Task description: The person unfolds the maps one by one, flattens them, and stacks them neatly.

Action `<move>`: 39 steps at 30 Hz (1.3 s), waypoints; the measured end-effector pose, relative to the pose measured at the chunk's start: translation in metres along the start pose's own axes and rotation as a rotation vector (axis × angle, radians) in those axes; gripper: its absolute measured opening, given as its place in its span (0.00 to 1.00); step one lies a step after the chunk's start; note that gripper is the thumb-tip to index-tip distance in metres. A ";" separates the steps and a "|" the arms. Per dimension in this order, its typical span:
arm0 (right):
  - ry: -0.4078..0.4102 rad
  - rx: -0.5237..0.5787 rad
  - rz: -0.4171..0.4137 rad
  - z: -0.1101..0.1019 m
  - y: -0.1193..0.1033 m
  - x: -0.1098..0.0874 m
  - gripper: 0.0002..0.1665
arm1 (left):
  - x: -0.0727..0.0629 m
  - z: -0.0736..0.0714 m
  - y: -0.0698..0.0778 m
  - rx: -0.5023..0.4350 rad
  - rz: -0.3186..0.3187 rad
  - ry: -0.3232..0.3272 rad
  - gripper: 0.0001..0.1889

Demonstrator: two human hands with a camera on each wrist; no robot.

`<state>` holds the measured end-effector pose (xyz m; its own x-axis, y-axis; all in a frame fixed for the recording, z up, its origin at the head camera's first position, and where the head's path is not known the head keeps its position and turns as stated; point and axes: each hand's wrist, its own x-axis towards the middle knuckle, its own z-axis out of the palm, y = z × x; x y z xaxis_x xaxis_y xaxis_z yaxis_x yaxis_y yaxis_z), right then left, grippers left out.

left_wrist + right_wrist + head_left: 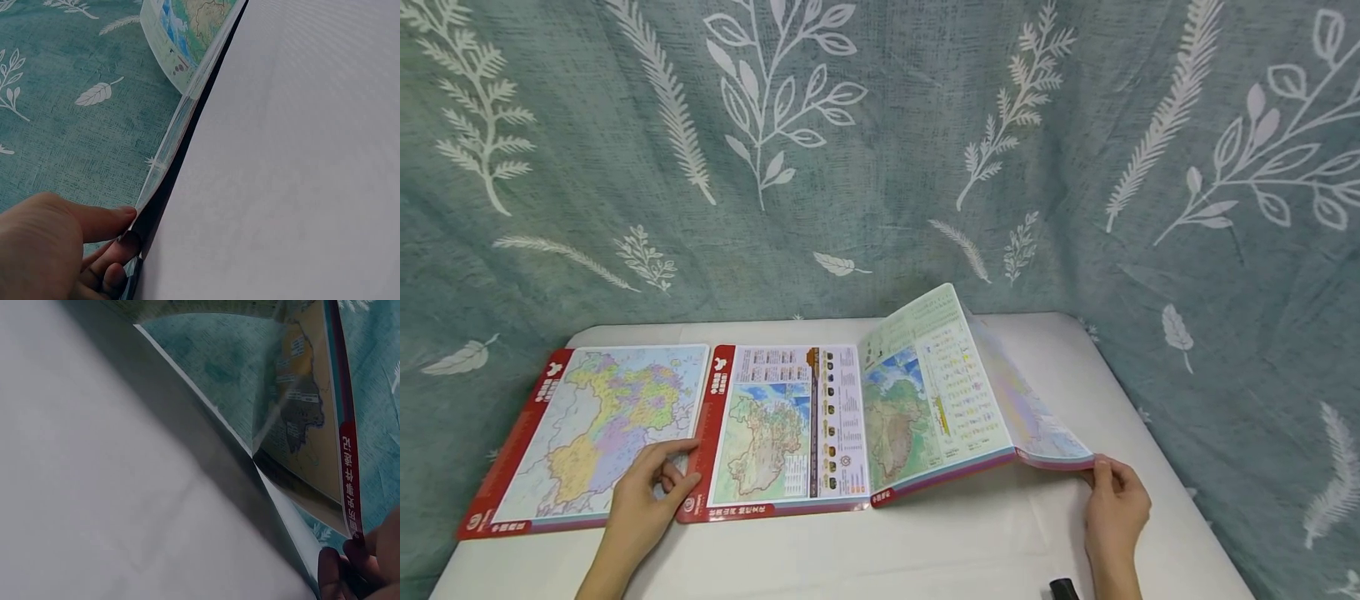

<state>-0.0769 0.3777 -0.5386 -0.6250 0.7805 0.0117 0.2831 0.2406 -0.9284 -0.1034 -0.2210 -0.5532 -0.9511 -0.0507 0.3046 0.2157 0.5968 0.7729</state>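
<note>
A fold-out map (775, 442) with a red left border lies partly spread on the white table. Its left panel is flat, the middle panel (925, 400) rises in a tilted fold, and the far right panel (1045, 429) slopes down toward the right. At the lower left corner, my left hand (643, 492) pinches the map's edge, thumb on top and fingers below in the left wrist view. My right hand (1117, 504) pinches the outer lower right corner; the right wrist view shows that panel's red-and-purple edge (348, 456) between the fingertips.
Another red-bordered map (625, 417) lies flat at the left, right beside the fold-out one. A small black object (1063, 588) is at the front edge near the right wrist. Behind the white table (925, 550) hangs a green leaf-patterned cloth (880, 208).
</note>
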 end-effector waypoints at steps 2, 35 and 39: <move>0.010 0.028 0.010 -0.004 0.001 0.005 0.27 | 0.000 0.001 0.000 0.002 -0.005 0.000 0.27; 0.146 0.182 0.068 -0.033 0.022 0.042 0.20 | 0.002 -0.004 -0.001 -0.030 0.050 0.024 0.26; 0.182 0.143 0.098 -0.035 0.021 0.044 0.21 | 0.001 -0.004 -0.001 -0.022 0.026 0.015 0.25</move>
<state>-0.0731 0.4371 -0.5445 -0.4543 0.8904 -0.0265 0.2220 0.0843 -0.9714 -0.1039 -0.2254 -0.5514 -0.9417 -0.0479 0.3330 0.2451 0.5805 0.7765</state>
